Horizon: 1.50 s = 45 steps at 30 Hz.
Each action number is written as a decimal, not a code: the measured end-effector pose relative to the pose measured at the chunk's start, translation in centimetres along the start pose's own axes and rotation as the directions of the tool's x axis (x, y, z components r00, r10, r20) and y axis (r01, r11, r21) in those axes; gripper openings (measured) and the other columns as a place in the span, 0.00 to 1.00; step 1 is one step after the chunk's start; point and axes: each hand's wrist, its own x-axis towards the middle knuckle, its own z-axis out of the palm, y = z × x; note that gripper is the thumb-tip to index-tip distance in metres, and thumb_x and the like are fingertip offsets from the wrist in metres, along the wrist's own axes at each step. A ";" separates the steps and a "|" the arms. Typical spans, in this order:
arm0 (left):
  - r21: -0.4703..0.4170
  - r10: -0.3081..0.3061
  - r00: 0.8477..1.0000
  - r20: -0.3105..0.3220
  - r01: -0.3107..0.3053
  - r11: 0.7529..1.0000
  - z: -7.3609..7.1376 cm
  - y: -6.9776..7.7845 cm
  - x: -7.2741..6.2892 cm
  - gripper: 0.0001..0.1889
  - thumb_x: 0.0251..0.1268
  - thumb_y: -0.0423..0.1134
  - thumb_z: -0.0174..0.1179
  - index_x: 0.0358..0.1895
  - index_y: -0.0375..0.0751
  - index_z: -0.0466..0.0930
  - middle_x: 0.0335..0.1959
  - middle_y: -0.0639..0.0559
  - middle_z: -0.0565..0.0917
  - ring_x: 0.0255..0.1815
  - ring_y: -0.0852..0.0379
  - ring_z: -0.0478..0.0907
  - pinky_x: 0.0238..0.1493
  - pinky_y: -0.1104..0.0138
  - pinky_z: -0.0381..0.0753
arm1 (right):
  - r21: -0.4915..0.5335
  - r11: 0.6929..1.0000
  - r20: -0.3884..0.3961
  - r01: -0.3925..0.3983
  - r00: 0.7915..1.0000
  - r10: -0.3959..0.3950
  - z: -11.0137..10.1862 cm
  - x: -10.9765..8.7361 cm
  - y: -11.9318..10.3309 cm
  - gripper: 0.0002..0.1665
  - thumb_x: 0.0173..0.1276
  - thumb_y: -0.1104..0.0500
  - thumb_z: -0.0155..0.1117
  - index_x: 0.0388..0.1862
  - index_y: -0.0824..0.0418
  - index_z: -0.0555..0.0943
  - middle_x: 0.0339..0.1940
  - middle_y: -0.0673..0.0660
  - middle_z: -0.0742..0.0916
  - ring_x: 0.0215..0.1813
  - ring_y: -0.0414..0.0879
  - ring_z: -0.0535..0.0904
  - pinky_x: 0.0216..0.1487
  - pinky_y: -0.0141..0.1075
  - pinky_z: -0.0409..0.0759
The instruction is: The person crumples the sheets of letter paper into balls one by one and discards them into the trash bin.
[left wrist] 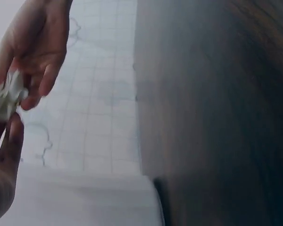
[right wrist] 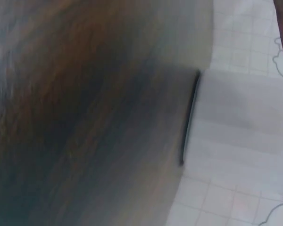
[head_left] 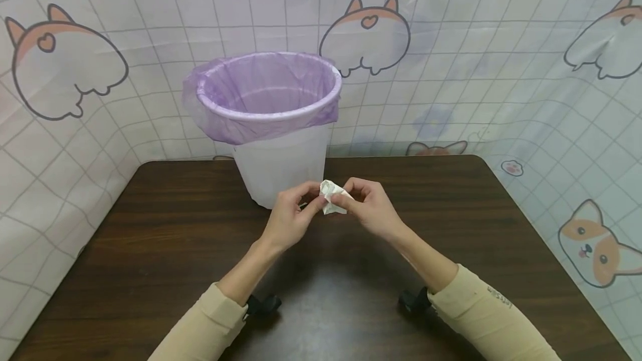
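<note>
A small crumpled piece of white paper [head_left: 328, 189] is held between both hands above the dark table, in front of the bin. My left hand [head_left: 290, 215] pinches its left side with thumb and forefinger. From the right, my right hand [head_left: 375, 209] grips it, the thumb lying across its near face. The left wrist view shows the crumpled paper [left wrist: 8, 96] at the far left, between the fingertips of the two hands. Only a strip of the right hand shows at the right border of the right wrist view, with the paper out of sight there.
A white trash bin [head_left: 286, 163] stands at the back of the brown wooden table [head_left: 165, 249], left of centre. A purple bag [head_left: 220, 124] lines it and folds over its rim. Behind hangs a grid-patterned sheet [head_left: 481, 88] with cartoon corgis. Dark wrist straps show below both sleeves.
</note>
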 end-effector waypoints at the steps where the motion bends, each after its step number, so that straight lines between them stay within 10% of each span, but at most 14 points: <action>1: -0.037 -0.037 0.999 0.025 0.038 0.999 -0.2 0.0 0.0 0.09 0.73 0.29 0.63 0.51 0.32 0.85 0.40 0.47 0.88 0.38 0.55 0.82 0.40 0.62 0.83 | -0.066 0.997 -0.011 0.026 1.000 -0.027 -0.1 0.1 0.0 0.10 0.72 0.64 0.69 0.30 0.63 0.80 0.27 0.56 0.83 0.26 0.47 0.73 0.26 0.33 0.74; 9: -0.209 -0.175 0.974 0.146 0.203 0.956 -1.7 0.6 0.8 0.09 0.73 0.31 0.63 0.50 0.30 0.85 0.39 0.44 0.86 0.35 0.49 0.83 0.40 0.58 0.86 | -0.164 0.979 0.008 0.123 0.992 -0.124 0.2 0.2 -0.6 0.11 0.69 0.67 0.72 0.28 0.60 0.80 0.28 0.53 0.85 0.26 0.53 0.80 0.27 0.36 0.82; 18: -0.063 -0.061 0.996 -0.068 0.056 0.996 -1.0 0.3 0.8 0.04 0.69 0.32 0.67 0.41 0.34 0.87 0.31 0.49 0.86 0.28 0.49 0.80 0.29 0.64 0.82 | 0.064 0.998 -0.025 0.019 1.000 -0.017 1.3 0.1 -0.9 0.07 0.71 0.69 0.68 0.46 0.71 0.83 0.40 0.61 0.86 0.37 0.52 0.86 0.38 0.46 0.88; 27: 0.048 0.090 0.971 -0.222 -0.082 0.996 0.0 -0.6 0.8 0.03 0.67 0.28 0.68 0.36 0.39 0.86 0.26 0.53 0.85 0.22 0.56 0.75 0.21 0.64 0.72 | 0.098 0.994 -0.101 0.041 0.994 -0.032 1.9 0.7 -0.8 0.06 0.70 0.70 0.69 0.42 0.73 0.83 0.39 0.65 0.87 0.36 0.53 0.86 0.39 0.49 0.88; 36: 0.017 -0.018 0.940 -0.341 0.025 1.000 1.4 -0.8 0.5 0.04 0.67 0.30 0.69 0.41 0.32 0.87 0.34 0.44 0.89 0.31 0.48 0.83 0.32 0.63 0.82 | 0.319 0.943 -0.151 -0.090 0.978 0.145 2.2 0.4 -0.7 0.16 0.73 0.70 0.65 0.56 0.70 0.75 0.47 0.60 0.84 0.47 0.49 0.84 0.52 0.49 0.85; 45: 0.063 -0.102 0.937 -0.335 0.130 0.990 0.4 1.7 0.5 0.09 0.72 0.32 0.65 0.48 0.29 0.84 0.42 0.40 0.86 0.41 0.44 0.83 0.40 0.53 0.82 | 0.313 0.948 -0.174 -0.051 0.978 0.110 0.9 0.3 -0.6 0.16 0.73 0.73 0.63 0.57 0.72 0.73 0.46 0.58 0.84 0.47 0.49 0.83 0.53 0.49 0.85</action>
